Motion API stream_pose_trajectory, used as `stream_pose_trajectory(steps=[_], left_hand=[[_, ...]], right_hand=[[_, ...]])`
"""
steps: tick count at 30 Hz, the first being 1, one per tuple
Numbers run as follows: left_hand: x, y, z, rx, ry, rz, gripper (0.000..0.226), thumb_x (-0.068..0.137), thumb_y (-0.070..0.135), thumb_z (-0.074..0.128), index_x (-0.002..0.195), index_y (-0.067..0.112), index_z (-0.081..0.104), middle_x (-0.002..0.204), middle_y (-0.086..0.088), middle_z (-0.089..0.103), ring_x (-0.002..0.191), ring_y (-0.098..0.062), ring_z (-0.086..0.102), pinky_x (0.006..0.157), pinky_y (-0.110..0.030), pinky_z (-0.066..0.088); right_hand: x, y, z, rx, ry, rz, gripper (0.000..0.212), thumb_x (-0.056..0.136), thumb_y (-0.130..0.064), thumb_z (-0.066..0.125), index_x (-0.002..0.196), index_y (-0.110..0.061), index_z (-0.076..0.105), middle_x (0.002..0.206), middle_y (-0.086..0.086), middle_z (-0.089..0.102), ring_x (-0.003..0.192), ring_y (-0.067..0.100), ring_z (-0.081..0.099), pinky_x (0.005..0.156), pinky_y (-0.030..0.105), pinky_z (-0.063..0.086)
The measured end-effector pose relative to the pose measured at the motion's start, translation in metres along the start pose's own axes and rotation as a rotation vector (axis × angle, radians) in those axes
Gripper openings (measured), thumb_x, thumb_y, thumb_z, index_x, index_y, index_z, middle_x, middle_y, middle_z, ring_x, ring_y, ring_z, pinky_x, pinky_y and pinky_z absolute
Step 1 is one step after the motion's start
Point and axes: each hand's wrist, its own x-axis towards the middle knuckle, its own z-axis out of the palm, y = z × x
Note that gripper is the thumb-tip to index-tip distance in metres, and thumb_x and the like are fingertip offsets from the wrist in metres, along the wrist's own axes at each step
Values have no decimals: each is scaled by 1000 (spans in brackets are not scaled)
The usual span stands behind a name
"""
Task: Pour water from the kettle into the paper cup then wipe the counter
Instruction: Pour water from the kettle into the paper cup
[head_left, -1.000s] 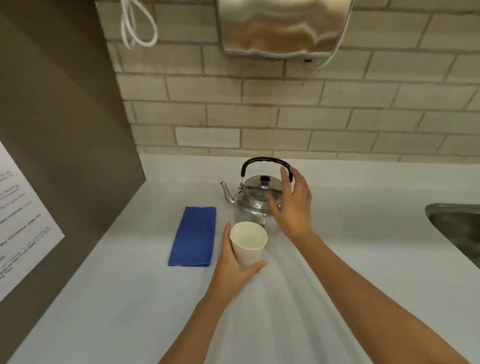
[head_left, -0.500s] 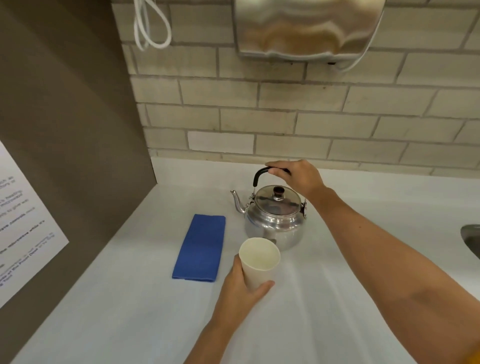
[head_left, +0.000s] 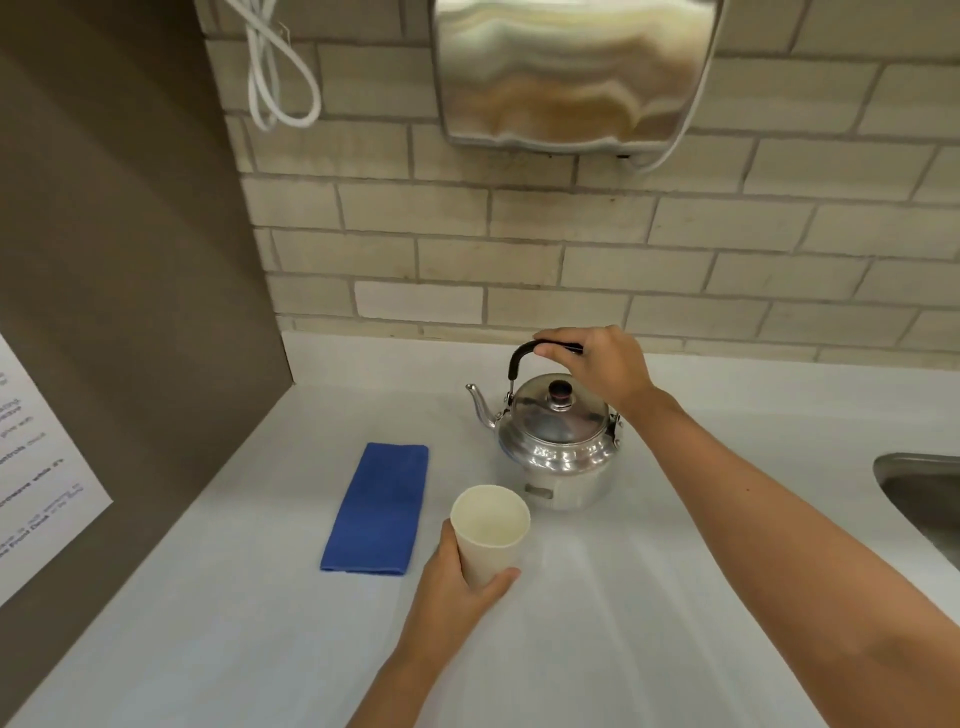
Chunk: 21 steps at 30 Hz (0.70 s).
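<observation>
A shiny steel kettle (head_left: 556, 447) with a black handle stands on the white counter (head_left: 623, 597), its spout pointing left. My right hand (head_left: 602, 364) is closed over the top of the kettle's handle. Just in front of the kettle, an empty white paper cup (head_left: 491, 530) stands upright on the counter, gripped from the left and below by my left hand (head_left: 457, 587). A folded blue cloth (head_left: 379, 509) lies flat to the left of the cup.
A brick wall backs the counter, with a steel dispenser (head_left: 571, 73) and a looped white cable (head_left: 275, 78) hanging on it. A brown side panel (head_left: 130, 286) with a printed sheet closes off the left. A steel sink (head_left: 919, 499) edge shows at the right.
My right hand has gone from the kettle's side up to the handle and closed on it. The left hand keeps holding the cup. The view has shifted slightly.
</observation>
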Motion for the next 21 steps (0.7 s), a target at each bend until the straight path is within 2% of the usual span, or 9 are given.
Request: stream_pose_trajectory(steps=[2,5,7,10,12,14,16,18,21], left_hand=[[-1,2,0,-6,2,6,69,65,41,79,112,50,29,110,32,45,103,7,49,82,-9,38],[-5,4,1,-13,19,18,68,67,37,79,113,47,31,111,31,47,103,8,50,79,-8,39],[-6,5,1,-6,36,30,67,67,36,80,114,45,33,110,25,51,103,1,53,80,-10,40],[-5,5,2,7,53,38,69,67,32,81,118,37,35,112,13,52,103,-7,52,86,-22,41],[-5,6,2,15,57,47,70,66,32,81,119,34,36,111,12,52,102,-9,51,86,-23,41],[-5,6,3,11,56,51,69,67,32,81,118,35,36,110,13,52,100,-8,51,84,-23,40],[-5,6,3,4,53,47,68,67,32,81,118,37,35,109,15,52,99,-6,51,83,-20,41],[-5,5,2,4,51,57,68,67,34,80,117,38,35,107,18,52,98,-4,52,80,-17,40],[-4,5,3,11,53,50,70,68,34,80,123,31,37,111,11,53,100,-10,52,82,-24,41]], right_hand=[[-5,-6,-16,-28,23,-46,24,80,-45,63,98,-32,71,85,-2,77,59,8,52,53,17,34],[-15,-19,-42,-59,8,-91,23,80,-47,63,96,-34,71,91,-7,76,65,3,54,52,13,32],[-20,-26,-59,-72,-35,-87,23,79,-49,63,96,-37,70,92,-9,76,66,1,52,53,11,32],[-27,-36,-82,-104,-149,-79,22,78,-53,62,96,-43,69,93,-13,74,71,4,55,57,15,37],[-33,-44,-94,-143,-214,-104,21,78,-54,61,96,-44,68,101,-17,72,86,7,60,64,21,41],[-39,-52,-101,-183,-261,-155,21,79,-52,61,97,-43,68,104,-17,72,93,9,61,70,26,44],[-46,-61,-106,-224,-305,-207,23,79,-52,61,98,-42,68,102,-15,73,89,10,63,72,28,47],[-50,-69,-108,-260,-347,-249,24,79,-52,61,99,-41,68,97,-14,74,77,9,62,70,31,52],[-53,-80,-110,-306,-379,-306,24,79,-52,61,98,-40,68,88,-12,75,57,4,52,59,28,48]])
